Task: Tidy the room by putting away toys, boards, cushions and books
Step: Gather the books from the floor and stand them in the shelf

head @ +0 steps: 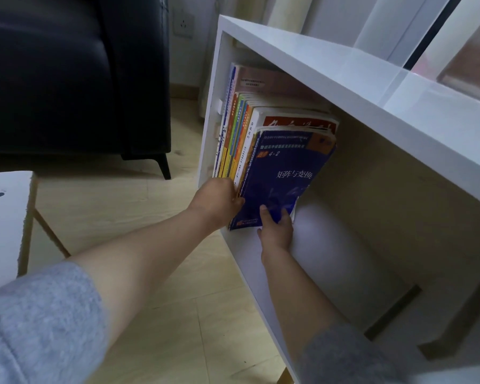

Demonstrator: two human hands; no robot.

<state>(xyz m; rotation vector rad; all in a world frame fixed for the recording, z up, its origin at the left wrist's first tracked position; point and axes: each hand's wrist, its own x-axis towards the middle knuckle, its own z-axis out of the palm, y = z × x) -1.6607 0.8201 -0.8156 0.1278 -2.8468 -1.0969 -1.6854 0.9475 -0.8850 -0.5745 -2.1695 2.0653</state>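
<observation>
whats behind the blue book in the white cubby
A white book with a red-banded cover, then a row of bright-spined books against the white cabinet's left wall. The blue paperback book covers their lower parts.

In the shelf compartment, a row of books stands against its left wall, the outermost book leaning on them at the front edge, with an armchair left of the shelf.

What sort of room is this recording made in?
Most likely a home living room: a dark leather armchair on slim legs, a low white shelf holding books, and a pale wood-look floor with a wall socket.
</observation>
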